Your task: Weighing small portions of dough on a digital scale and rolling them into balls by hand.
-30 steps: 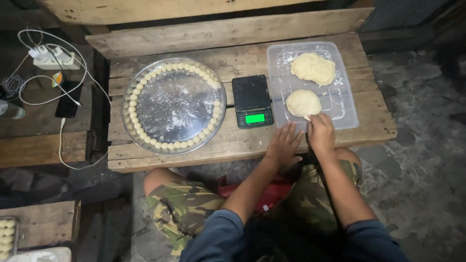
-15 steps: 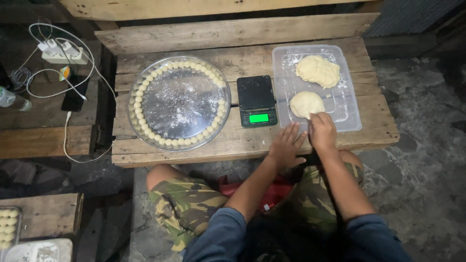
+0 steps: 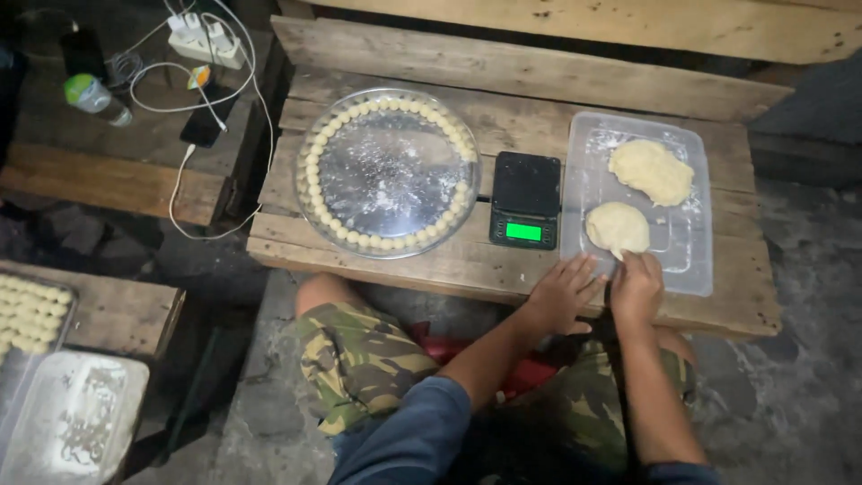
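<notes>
Two pale dough lumps lie on a clear plastic tray (image 3: pixel 691 211): the nearer lump (image 3: pixel 617 226) and a larger one (image 3: pixel 651 171) behind it. My right hand (image 3: pixel 636 289) pinches at the front edge of the nearer lump, fingers closed on a bit of dough. My left hand (image 3: pixel 563 295) rests just left of it on the tray's front corner, fingers spread, holding nothing. A small black scale (image 3: pixel 525 199) with a lit green display sits left of the tray. A round metal pan (image 3: pixel 388 171) ringed with several small dough balls lies further left.
All this sits on a low wooden plank table (image 3: pixel 503 269); my knees in camouflage trousers are below its front edge. A side bench at left holds a power strip (image 3: pixel 205 38), cables, a phone and a bottle (image 3: pixel 97 97). Trays (image 3: pixel 36 314) with more dough balls lie at bottom left.
The camera has shifted, so the table appears further right. Both hands stay at the nearer lump's front edge, with the left hand now spread a little closer to the tray.
</notes>
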